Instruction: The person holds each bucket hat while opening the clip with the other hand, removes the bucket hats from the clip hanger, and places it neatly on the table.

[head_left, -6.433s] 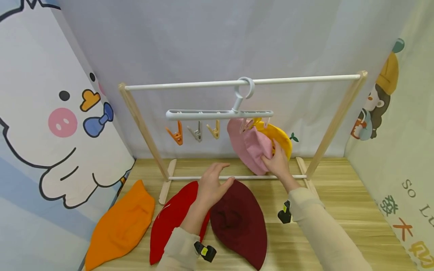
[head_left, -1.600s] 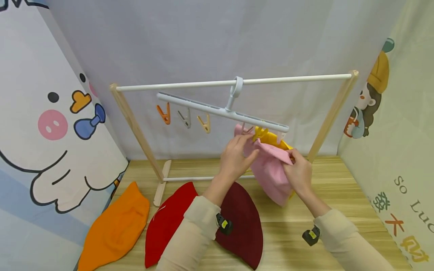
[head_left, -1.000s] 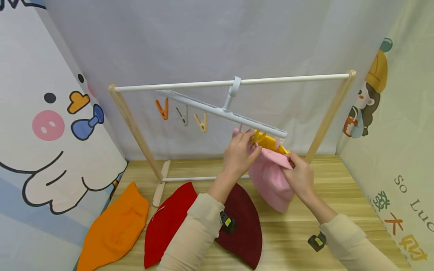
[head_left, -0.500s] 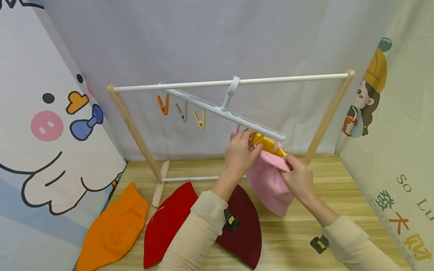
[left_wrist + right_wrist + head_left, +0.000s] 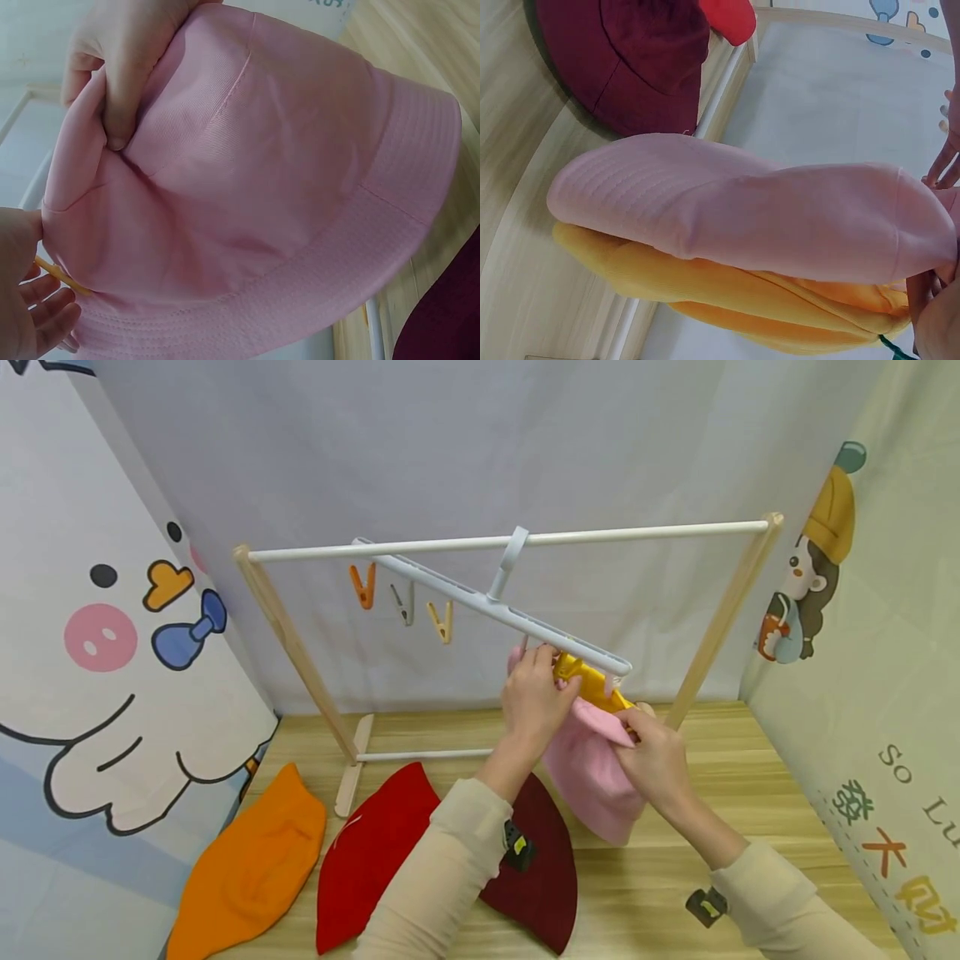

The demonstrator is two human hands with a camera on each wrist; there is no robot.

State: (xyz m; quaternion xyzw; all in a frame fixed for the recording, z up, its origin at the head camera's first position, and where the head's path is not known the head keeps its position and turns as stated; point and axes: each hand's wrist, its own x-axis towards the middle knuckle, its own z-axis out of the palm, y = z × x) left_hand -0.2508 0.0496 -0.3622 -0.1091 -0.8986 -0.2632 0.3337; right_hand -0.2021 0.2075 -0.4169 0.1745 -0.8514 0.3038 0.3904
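Note:
A pink bucket hat [image 5: 592,768] hangs below the tilted pale-blue hanger [image 5: 480,603]. Its edge is pinched by my right hand [image 5: 654,756], the thumb pressing into the cloth in the left wrist view. My left hand [image 5: 534,702] is at the hanger's lowered end, with thumb and fingers on either side of a yellow clothespin [image 5: 567,666] beside the pink cloth; exact finger contact is partly hidden. Behind the pink hat is a yellow hat [image 5: 765,300], mostly covered in the head view. A pale pink clothespin [image 5: 610,682] sits at the hanger's end, over the yellow hat.
Orange, grey and cream clothespins [image 5: 441,622] dangle from the hanger's raised end. The hanger hooks over the white rod [image 5: 637,535] of a wooden rack [image 5: 296,652]. Orange [image 5: 255,868], red [image 5: 375,860] and maroon [image 5: 540,868] hats lie on the wood-patterned table [image 5: 720,810].
My left hand has risen from above the table to the yellow clothespin. The hanger has swung and tilted, right end lower. My right hand has drawn the pink hat lower, lately shifting slightly left.

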